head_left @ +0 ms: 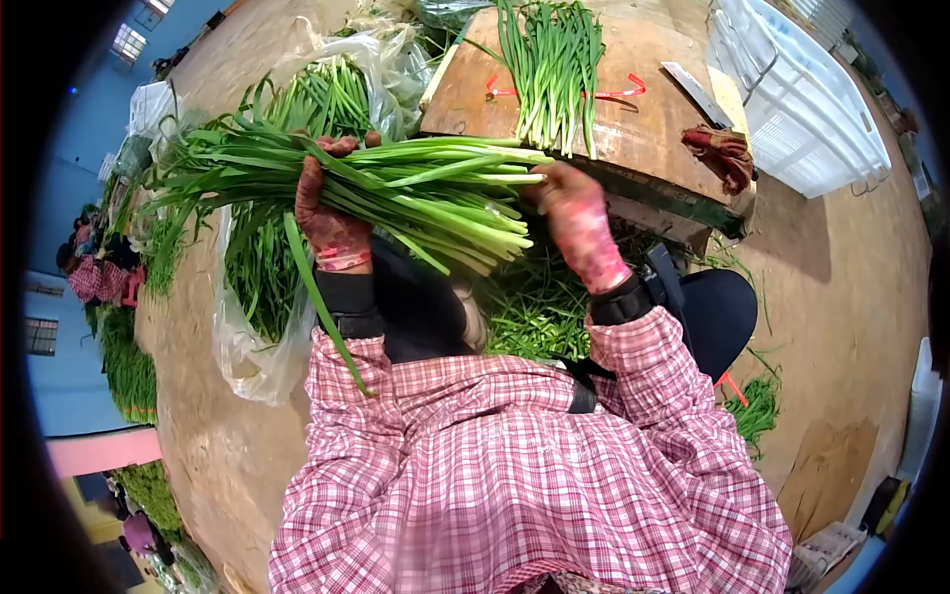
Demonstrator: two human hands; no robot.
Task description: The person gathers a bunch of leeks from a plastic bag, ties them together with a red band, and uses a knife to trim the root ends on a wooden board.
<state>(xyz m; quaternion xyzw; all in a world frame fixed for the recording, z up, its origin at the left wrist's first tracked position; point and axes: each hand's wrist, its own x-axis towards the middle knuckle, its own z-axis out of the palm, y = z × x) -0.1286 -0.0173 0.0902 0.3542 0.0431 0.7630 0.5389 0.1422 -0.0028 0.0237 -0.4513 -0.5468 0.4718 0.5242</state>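
Observation:
A thick bundle of garlic chives (426, 183) lies across my left hand (334, 213), whose fingers are wrapped around its leafy middle. The pale cut ends point right and the green leaves droop left. My right hand (579, 218) has its fingers pinched at the upper stem ends of the bundle; the fingertips are slightly blurred. One long leaf hangs down over my left sleeve. Both hands wear stained pinkish coverings. Beyond, a smaller bunch of chives (554, 74) rests on a wooden board (450, 99), across a red tie (620, 91).
A knife (698, 94) and a dark red cloth-like bundle (719, 156) lie on the board's right side. White plastic crates (802, 109) stand at right. A clear plastic bag (259, 371) with chives sits at left. Trimmings (539, 322) cover the floor between my legs.

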